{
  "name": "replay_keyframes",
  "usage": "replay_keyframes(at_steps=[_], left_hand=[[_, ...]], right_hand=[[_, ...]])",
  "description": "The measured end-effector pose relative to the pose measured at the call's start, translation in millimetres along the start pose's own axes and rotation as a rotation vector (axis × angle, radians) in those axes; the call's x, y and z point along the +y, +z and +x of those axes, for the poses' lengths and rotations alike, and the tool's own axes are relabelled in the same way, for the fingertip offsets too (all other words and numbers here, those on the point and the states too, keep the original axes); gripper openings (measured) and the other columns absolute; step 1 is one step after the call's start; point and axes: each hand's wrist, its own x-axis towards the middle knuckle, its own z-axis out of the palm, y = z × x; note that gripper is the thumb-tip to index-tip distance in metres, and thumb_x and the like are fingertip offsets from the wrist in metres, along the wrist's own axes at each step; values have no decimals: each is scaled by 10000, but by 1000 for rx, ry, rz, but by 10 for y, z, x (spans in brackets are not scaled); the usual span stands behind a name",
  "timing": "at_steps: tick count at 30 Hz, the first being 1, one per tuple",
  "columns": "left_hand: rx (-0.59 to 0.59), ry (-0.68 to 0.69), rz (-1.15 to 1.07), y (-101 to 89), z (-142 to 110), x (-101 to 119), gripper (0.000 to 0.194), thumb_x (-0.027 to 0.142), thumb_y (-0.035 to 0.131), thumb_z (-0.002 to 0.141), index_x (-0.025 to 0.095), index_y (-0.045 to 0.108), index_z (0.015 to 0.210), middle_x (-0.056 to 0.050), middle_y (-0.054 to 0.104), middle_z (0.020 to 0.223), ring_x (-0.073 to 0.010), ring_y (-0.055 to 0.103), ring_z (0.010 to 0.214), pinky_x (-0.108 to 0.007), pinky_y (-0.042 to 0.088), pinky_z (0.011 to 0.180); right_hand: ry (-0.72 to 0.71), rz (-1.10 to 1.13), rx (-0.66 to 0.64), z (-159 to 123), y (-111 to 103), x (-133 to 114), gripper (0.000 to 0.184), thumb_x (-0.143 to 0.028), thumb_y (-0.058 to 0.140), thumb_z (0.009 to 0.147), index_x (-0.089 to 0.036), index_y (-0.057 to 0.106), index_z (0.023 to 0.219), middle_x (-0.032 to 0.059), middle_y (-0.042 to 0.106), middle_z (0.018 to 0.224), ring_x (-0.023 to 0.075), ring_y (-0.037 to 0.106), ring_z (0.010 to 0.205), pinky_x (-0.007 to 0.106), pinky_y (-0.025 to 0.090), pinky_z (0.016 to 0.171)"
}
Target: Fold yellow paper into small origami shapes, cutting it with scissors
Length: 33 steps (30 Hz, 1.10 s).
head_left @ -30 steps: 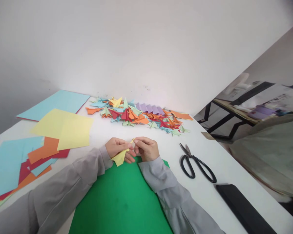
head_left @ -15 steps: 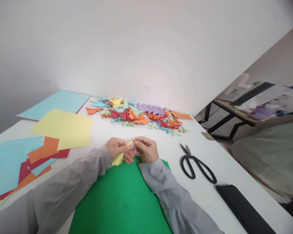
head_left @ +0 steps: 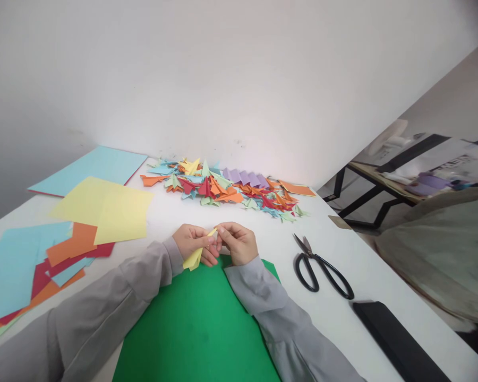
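Observation:
My left hand (head_left: 191, 241) is closed on a folded piece of yellow paper (head_left: 193, 259), thumb on top and a wider folded end sticking out below the fingers. At the paper's narrow upper tip, my right hand (head_left: 239, 243) pinches with thumb and forefinger. Both hands are just above the far edge of a green sheet (head_left: 195, 318). Beyond them, along the wall, lies a pile of small folded paper figures (head_left: 211, 188) in orange, red, blue, green and yellow, with a purple pleated strip (head_left: 247, 178) behind.
Black-handled scissors (head_left: 322, 268) lie partly spread on the right, near a dark flat case (head_left: 394, 339). Yellow sheets (head_left: 103, 209), blue sheets (head_left: 11, 265) and orange and red scraps (head_left: 77, 244) cover the left side. A larger blue sheet (head_left: 91, 170) lies at the back left.
The fingers of my right hand have shifted slightly at the tip of the yellow paper. Otherwise the hands and the things on the table stay where they were.

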Motion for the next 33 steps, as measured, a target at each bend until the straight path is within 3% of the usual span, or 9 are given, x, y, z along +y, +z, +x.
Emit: replay_keyframes(at_steps=[7, 13, 33], left_hand=[[-6, 19, 1, -7, 7, -17, 338, 392, 682, 558, 83, 565, 628, -62, 613, 518, -163, 597, 453, -267, 480, 435], [-47, 37, 25, -2, -5, -1, 350, 401, 689, 541, 74, 571, 586, -61, 606, 514, -152, 583, 432, -269, 477, 432], [-87, -36, -22, 23, -29, 47, 351, 390, 689, 547, 75, 551, 618, -64, 610, 492, -166, 584, 414, -272, 469, 410]], right_hand=[[33, 33, 7, -5, 20, -27, 216, -364, 640, 624, -156, 587, 645, -45, 531, 420, 73, 464, 350, 198, 363, 372], [119, -11, -39, -13, 37, -51, 257, -357, 718, 509, -151, 565, 531, -45, 533, 403, 58, 430, 328, 181, 337, 335], [44, 52, -62, -21, 24, 3, 272, -335, 681, 583, -160, 485, 510, -58, 530, 395, 51, 435, 324, 156, 308, 320]])
